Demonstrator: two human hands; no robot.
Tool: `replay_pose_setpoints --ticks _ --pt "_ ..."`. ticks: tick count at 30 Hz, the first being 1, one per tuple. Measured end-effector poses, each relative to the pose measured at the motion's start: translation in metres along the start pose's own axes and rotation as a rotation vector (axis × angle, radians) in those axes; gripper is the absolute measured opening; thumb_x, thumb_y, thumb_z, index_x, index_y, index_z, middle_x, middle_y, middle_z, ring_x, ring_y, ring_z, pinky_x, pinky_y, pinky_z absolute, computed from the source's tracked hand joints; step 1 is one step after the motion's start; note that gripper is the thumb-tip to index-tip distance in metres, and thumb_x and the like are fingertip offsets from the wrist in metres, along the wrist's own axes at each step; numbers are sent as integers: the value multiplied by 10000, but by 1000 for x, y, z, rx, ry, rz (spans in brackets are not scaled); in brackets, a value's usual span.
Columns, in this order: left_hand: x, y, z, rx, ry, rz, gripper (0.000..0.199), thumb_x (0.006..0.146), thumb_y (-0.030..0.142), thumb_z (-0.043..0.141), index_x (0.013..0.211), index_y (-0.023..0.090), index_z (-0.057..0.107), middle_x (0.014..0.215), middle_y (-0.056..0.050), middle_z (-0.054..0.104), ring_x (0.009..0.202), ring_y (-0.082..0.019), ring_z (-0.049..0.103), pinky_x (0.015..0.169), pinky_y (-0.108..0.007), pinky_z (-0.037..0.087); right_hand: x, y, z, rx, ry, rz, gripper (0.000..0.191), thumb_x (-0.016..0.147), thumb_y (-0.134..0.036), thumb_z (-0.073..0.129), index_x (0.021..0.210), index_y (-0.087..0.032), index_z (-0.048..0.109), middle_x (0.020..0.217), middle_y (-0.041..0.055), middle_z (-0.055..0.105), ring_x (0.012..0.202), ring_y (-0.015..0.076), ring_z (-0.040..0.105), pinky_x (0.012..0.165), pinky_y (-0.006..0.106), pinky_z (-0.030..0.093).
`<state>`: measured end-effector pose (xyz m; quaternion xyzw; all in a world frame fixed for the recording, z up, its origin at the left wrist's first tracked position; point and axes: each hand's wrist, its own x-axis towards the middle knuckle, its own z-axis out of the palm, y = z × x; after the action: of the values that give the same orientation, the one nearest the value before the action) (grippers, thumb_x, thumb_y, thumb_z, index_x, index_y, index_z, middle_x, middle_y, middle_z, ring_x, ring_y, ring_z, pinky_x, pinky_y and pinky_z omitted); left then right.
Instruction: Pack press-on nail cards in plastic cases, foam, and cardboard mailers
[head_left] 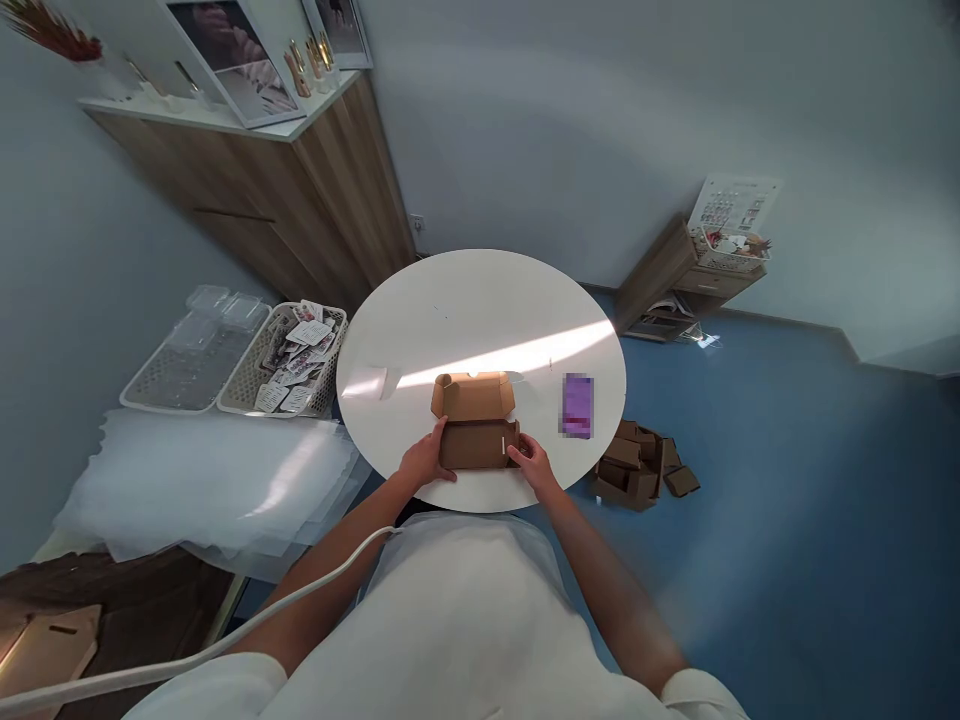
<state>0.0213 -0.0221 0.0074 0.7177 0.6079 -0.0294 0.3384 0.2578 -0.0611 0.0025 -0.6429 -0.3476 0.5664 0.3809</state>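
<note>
A small brown cardboard box (477,445) lies with its lid raised on the white round table (480,290), near the edge closest to me. My left hand (426,460) grips the box's left side, thumb and fingers around the wall. At the right end, my right hand (531,462) has its fingers closed on the box's side flap. A small white strip shows inside near that end. To the right of the box lies a purple item (577,406), blurred by pixelation.
Left of the table are a basket of cards (334,375), a basket with clear plastic boxes (135,390) and translucent sheets (202,480). Brown boxes (637,465) pile on the floor at right. A white cable (300,592) crosses my left arm.
</note>
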Motion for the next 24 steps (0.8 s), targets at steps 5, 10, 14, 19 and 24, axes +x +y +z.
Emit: replay_pose_setpoints --ticks 5,10,14,19,24 --pt "0 3 3 -45 9 -10 1211 457 375 768 1370 224 -12 1232 -139 480 1096 -326 485 803 -357 406 3 0 9 -253 -4 -73 512 669 -418 576 1113 -170 520 1043 72 609 752 153 584 694 295 462" --pt "-3 5 6 -72 5 7 1205 462 381 769 1377 221 1 1234 -161 473 1091 -344 485 802 -375 399 10 0 10 -614 44 -3 400 705 -333 540 1074 -181 503 864 33 631 808 172 582 686 271 416" --pt "-6 8 13 -119 5 12 1202 465 368 772 1381 228 6 1222 -148 481 1092 -331 487 807 -370 398 12 1 8 -801 38 54 255 724 -241 509 975 -197 491 817 30 631 787 174 581 643 254 379" --pt "-3 16 18 -135 6 -8 1194 488 333 765 1384 233 -19 1228 -150 469 1083 -331 490 794 -370 403 13 1 10 -913 10 74 251 752 -200 464 1000 -191 434 890 78 624 792 202 584 612 264 363" --pt "-7 20 18 -175 43 -15 1208 505 309 760 1383 215 -64 1246 -151 440 1116 -313 459 830 -376 401 10 -1 9 -866 43 107 349 785 -356 464 1089 -189 421 933 99 620 850 233 586 661 299 392"
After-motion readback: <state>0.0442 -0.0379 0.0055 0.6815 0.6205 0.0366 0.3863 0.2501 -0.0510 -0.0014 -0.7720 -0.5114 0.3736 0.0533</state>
